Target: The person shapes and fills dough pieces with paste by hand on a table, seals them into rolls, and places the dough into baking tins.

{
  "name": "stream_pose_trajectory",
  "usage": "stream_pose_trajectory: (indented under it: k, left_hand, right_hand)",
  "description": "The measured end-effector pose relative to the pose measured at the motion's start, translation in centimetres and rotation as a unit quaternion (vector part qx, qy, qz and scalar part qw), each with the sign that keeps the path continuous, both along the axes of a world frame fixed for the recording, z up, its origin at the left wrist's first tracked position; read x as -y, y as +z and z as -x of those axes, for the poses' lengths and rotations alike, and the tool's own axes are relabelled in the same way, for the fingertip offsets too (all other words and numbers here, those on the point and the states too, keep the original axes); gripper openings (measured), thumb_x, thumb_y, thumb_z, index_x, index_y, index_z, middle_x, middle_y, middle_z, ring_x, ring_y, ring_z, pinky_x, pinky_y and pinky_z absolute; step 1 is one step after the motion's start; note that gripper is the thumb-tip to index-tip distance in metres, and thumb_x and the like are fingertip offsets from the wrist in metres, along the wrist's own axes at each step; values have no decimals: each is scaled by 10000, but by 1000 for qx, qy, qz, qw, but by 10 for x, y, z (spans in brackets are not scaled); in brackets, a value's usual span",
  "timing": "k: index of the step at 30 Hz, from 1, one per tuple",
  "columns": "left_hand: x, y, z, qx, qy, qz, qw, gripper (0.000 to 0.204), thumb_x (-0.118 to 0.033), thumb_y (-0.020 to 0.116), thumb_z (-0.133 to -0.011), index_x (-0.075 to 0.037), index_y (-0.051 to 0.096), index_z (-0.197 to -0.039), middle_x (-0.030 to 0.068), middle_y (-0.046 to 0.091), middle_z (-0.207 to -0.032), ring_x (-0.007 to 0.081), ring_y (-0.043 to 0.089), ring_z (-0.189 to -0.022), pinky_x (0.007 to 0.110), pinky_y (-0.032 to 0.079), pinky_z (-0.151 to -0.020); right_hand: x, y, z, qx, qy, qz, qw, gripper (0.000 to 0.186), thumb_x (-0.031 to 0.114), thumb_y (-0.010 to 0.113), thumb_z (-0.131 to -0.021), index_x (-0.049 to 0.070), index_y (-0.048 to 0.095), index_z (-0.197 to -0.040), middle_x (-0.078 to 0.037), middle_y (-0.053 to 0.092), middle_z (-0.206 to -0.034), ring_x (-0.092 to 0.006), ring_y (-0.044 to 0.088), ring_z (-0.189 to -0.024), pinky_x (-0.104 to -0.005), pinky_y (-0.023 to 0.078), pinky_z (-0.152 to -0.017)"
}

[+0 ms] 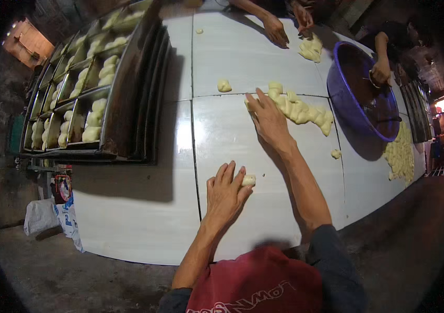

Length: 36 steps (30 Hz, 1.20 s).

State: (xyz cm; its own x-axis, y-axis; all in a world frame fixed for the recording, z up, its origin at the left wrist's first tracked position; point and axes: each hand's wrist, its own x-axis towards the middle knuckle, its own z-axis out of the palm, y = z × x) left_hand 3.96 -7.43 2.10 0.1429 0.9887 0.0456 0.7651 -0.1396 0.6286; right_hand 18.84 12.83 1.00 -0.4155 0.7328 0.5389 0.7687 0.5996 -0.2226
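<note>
My left hand is on the white table, its thumb and index finger closed about a short roll of pale dough whose end sticks out to the right. Farther out, my right hand reaches forward with its fingers stretched and apart, palm down. A bit of pale dough shows at the edge of its fingertips; how much lies under them is hidden. Just right of those fingers lies a cluster of dough pieces. One dough ball sits beyond the hand to the left, and a small lump to its right.
Stacked metal trays stand at the left, the top one's compartments holding dough pieces. At the right is a purple basin, with many dough pieces beside it. Across the table, other people's hands work near more dough; another hand reaches over the basin.
</note>
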Motion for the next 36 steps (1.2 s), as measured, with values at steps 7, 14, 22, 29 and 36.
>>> stream_pose_trajectory:
  k: [7,14,22,29,36]
  left_hand:
    - [-30,7,18,299,141,38,943,524,-249,654,-941,-4,502,-1379,213,559,-1329,296,634,-1101,358,533,-819]
    - [-72,17,11,499,147,166,838,474,-233,723,-900,1,587,-1290,92,685,-1071,121,653,-839,230,513,-759]
    - [-64,26,-57,522,207,-47,826,492,-350,554,-1008,22,541,-1330,174,609,-1258,222,603,-1124,323,497,-917]
    - [-65,-7,-108,593,41,-130,794,748,-433,712,-893,25,446,-1421,139,689,-1114,204,660,-1013,302,530,-858]
    - [-56,20,-104,521,-9,117,845,799,-100,759,-854,-57,315,-1516,211,612,-1264,197,687,-977,322,578,-794]
  right_hand:
    - [-4,10,4,-61,40,255,964,236,165,605,-902,49,643,-1104,-169,651,-903,-294,651,-856,-404,522,-742]
    - [97,52,12,-548,52,572,608,266,116,704,-895,34,590,-1122,-37,601,-945,-106,617,-858,-245,537,-692]
    - [123,28,-12,-585,23,428,688,207,83,709,-884,48,583,-1043,-13,602,-933,-81,576,-823,-199,475,-707]
    - [129,80,-39,-733,101,508,440,117,109,648,-937,55,597,-1028,-4,617,-928,-57,576,-760,-190,489,-680]
    - [63,105,-129,-701,96,334,623,165,129,665,-919,53,609,-1055,-11,635,-981,-98,611,-875,-261,509,-764]
